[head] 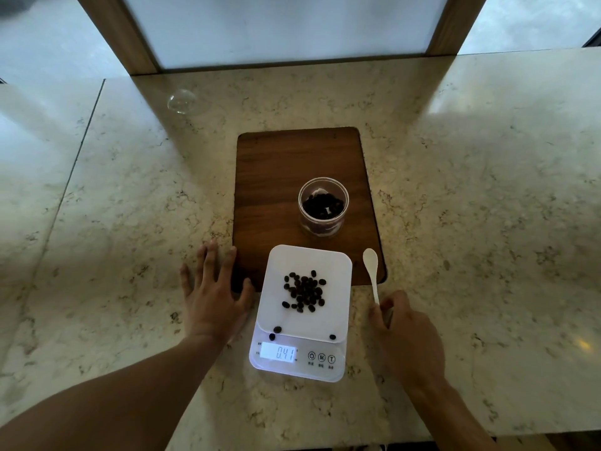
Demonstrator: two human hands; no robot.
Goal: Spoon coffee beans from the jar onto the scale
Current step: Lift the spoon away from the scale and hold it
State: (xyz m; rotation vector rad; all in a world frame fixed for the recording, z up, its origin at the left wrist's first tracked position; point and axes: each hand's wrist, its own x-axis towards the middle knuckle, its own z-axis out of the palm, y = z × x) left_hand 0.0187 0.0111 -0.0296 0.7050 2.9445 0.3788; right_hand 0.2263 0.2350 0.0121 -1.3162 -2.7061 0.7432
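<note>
A white scale sits near the counter's front edge, its display reading 0.41. A pile of coffee beans lies on its platform, and three stray beans rest near the platform's front rim. Behind it, an open glass jar with beans inside stands on a dark wooden board. My right hand pinches the end of a white spoon, whose empty bowl lies on the board right of the scale. My left hand rests flat with fingers spread, left of the scale, at the board's corner.
A clear glass lid lies on the marble counter at the back left. A wood-framed white panel rises behind the counter. The counter's front edge runs just below the scale.
</note>
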